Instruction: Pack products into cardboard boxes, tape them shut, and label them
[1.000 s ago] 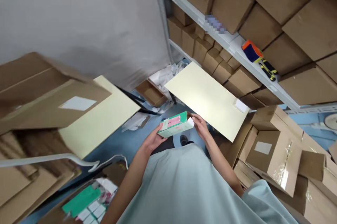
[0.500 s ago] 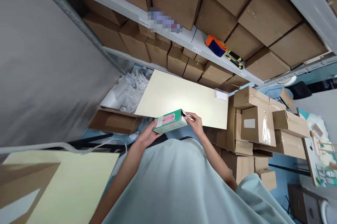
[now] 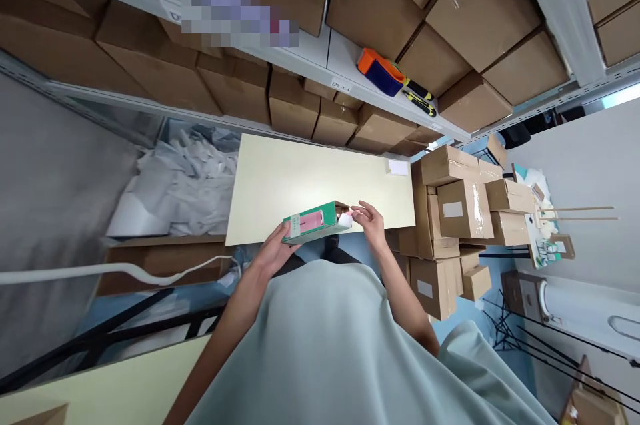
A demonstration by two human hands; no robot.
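Observation:
A small green and white carton (image 3: 311,222) with a pink item pictured on its face is tilted in front of my body. My left hand (image 3: 274,250) grips its left end, thumb on the near edge. The carton's right end is open, with a white flap (image 3: 345,220) sticking out and a dark inside. My right hand (image 3: 370,222) is at that open end, its thumb and fingertips pinched close by a small pink bit. Whether that pink bit is part of the contents or of the flap, I cannot tell. Beyond the carton lies a cream tabletop (image 3: 300,172).
A small white box (image 3: 397,167) sits at the tabletop's far right corner. Shelves with brown cartons (image 3: 295,102) rise behind, holding an orange and blue tool (image 3: 380,72). Stacked cartons (image 3: 463,208) stand right; a box of crumpled white wrapping (image 3: 195,178) stands left. A white cable (image 3: 125,270) crosses at left.
My view has shifted. My right hand has drawn slightly away from the carton's right end, where the opening and white flap now show more. My left hand keeps its grip.

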